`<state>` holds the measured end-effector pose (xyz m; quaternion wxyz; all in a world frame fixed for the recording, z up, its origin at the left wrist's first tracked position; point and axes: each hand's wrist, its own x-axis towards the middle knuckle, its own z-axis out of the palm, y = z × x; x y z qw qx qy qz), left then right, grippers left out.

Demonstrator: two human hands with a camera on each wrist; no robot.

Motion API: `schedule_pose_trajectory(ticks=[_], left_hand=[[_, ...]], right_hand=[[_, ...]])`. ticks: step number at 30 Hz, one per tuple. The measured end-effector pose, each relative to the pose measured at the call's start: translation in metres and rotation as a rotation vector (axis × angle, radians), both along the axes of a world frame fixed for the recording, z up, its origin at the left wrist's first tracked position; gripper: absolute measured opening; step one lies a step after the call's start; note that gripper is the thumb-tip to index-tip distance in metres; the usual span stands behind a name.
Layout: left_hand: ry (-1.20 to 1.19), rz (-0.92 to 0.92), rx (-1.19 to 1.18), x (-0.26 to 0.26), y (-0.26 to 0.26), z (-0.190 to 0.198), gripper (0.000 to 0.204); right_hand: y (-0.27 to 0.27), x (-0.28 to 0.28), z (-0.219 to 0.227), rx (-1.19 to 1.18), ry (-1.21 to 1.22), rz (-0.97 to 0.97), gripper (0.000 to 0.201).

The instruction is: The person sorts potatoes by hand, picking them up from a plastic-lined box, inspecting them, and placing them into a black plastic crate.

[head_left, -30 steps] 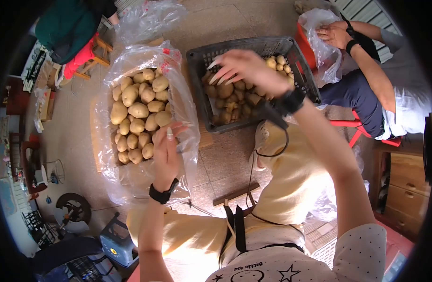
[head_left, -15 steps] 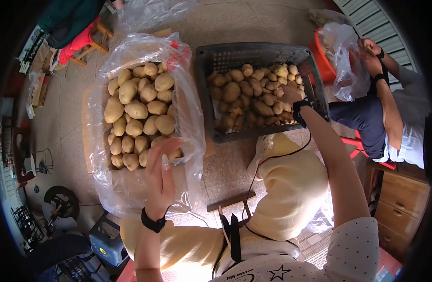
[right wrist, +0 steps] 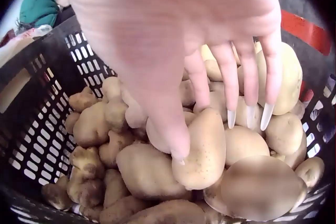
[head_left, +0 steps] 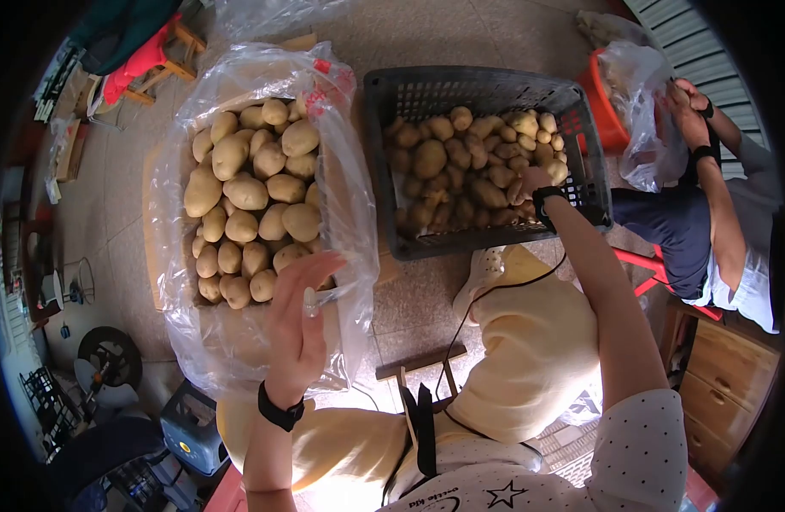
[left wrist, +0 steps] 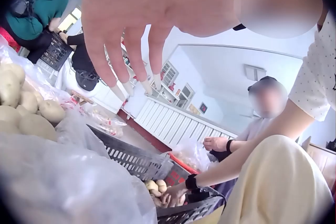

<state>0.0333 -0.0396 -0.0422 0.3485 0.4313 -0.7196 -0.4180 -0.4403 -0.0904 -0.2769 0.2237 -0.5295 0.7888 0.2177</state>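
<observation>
Large potatoes [head_left: 245, 191] fill a plastic-lined box [head_left: 239, 328] on the left in the head view. Over its near right corner is my left hand [head_left: 297, 328], fingers extended and holding nothing; in the left wrist view its fingers [left wrist: 134, 56] hang spread above the liner [left wrist: 68, 176]. My right hand [head_left: 533, 181] reaches into the right part of a black crate [head_left: 486, 78] of smaller potatoes [head_left: 430, 159]. The right wrist view shows that hand [right wrist: 173, 40] pinching a potato [right wrist: 202, 153] between thumb and index finger, the other fingers over the pile.
A seated person [head_left: 725, 222] handles a plastic bag [head_left: 636, 111] beside a red tub [head_left: 606, 98] at the right. Wooden drawers [head_left: 723, 367] stand below. At the lower left is a blue-grey stool [head_left: 196, 431]. A cable [head_left: 461, 328] crosses my leg.
My right hand has moved right from above the crate's middle down among the potatoes and pinches one. The left hand stays near the box corner. The head view has shifted slightly.
</observation>
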Motion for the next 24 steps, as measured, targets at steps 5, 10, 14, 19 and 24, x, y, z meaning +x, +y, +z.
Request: schedule_pose_trajectory(ticks=[5,10,14,19,24], left_hand=[[-0.03,-0.072,0.023,-0.005,0.0,-0.002,0.039],[-0.12,-0.133,-0.118,-0.011,-0.005,0.02,0.037],[-0.274,-0.241,-0.379,-0.014,-0.005,0.067,0.035],[-0.101,-0.161,-0.587,-0.016,0.006,0.105,0.033],[-0.076,-0.06,-0.665,0.018,0.048,0.119,0.03]], right_hand=[[0.0,0.021,0.013,0.043,0.063,-0.01,0.063],[0.008,0.012,-0.007,0.12,0.109,0.159,0.051],[-0.002,0.011,-0.012,0.179,0.099,0.102,0.054],[-0.002,0.018,0.002,0.124,0.154,0.112,0.048],[-0.018,0.032,0.05,0.108,0.058,0.08,0.06]])
